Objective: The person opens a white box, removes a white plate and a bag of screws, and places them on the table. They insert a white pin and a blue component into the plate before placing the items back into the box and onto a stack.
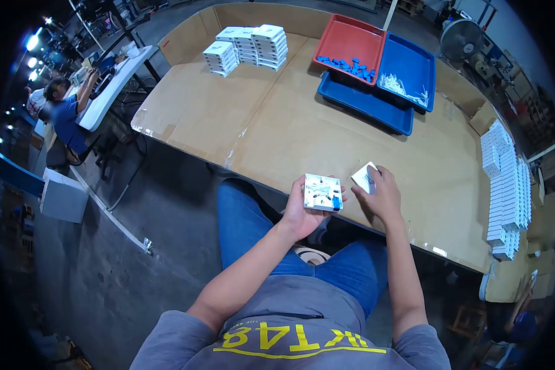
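My left hand (300, 214) is wrapped round a square white plastic housing (322, 190), its inner side facing up. A small blue part (337, 203) sits at one corner of it, and small dark and pale details show inside. To the right, just over the table's front edge, my right hand (381, 191) grips a flat white cover (364, 178) with small dark print on it. Its fingers lie along the cover's right side, and the cover is tilted. The two white pieces are a short way apart.
White stacked units (246, 46) stand at the back left of the cardboard-covered table (277, 117). A red tray (351, 43) holds small blue parts, a blue tray (407, 68) thin white pieces. Another blue tray (364, 105) lies in front. More white units (505, 185) line the right.
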